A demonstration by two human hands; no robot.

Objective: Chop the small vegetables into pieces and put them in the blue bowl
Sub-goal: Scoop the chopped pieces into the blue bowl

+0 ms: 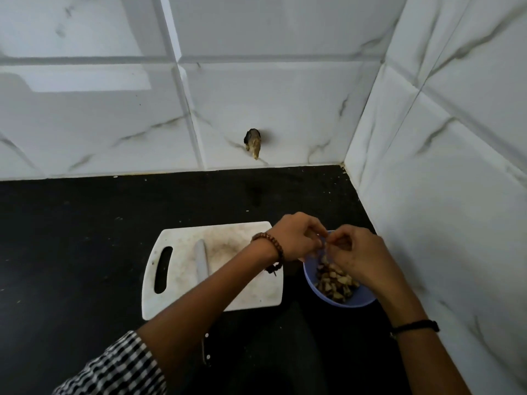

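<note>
Black countertop, marbled wall tiles, chopping board, blue bowl

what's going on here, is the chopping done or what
A person holds both hands over the round blue plastic bowl, the left hand and right hand meeting at the fingertips. It is too blurred to tell whether they pinch a piece. The bowl holds a heap of brown chopped vegetable pieces. Beside it, the white plastic cutting board shows no whole vegetables, only a pale-bladed knife lying flat.
</note>
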